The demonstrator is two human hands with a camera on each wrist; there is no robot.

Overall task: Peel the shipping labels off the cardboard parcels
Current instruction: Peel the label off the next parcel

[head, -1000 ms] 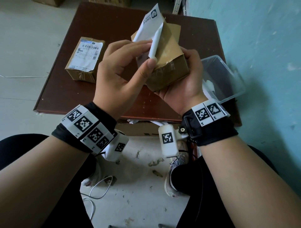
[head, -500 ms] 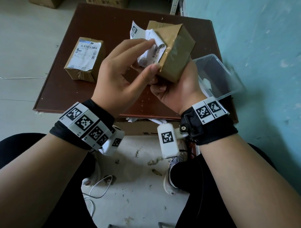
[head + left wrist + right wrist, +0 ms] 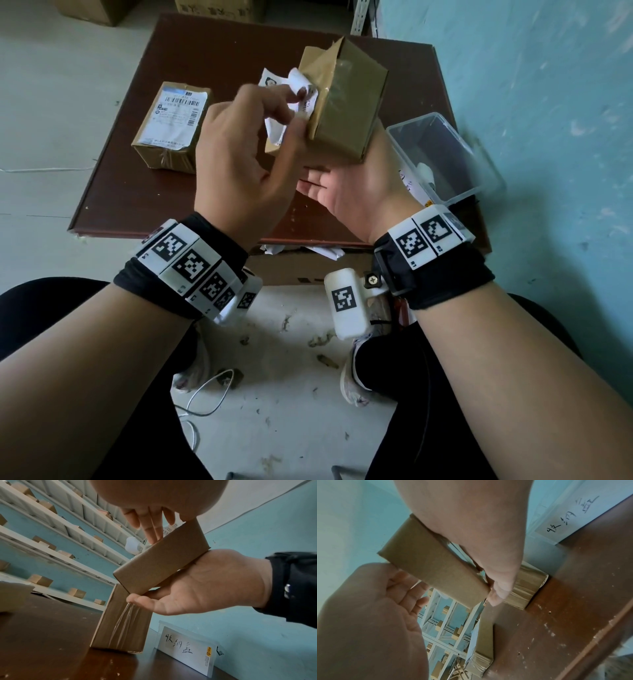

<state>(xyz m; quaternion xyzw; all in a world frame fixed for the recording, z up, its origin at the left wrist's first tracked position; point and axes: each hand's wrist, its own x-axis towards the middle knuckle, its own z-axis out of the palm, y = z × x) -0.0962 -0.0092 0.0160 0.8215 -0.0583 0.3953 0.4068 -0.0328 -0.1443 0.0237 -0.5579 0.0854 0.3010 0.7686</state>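
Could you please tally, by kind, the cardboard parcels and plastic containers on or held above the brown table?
Cardboard parcels: 3 (held parcel, labelled parcel, taped parcel standing under the held one)
Clear plastic containers: 1
Total: 4

**A small brown table in a blue-walled storeroom**

A dark brown table [image 3: 178, 192] stands under the hands, its near edge chipped. To the right of the hands rises a pale blue painted wall [image 3: 548, 102], scuffed white in spots. Below the wrists lies a grey concrete floor [image 3: 274, 394] strewn with small scraps. Beyond the hands, white metal shelving [image 3: 72, 524] runs along a blue wall. The light is soft and even.
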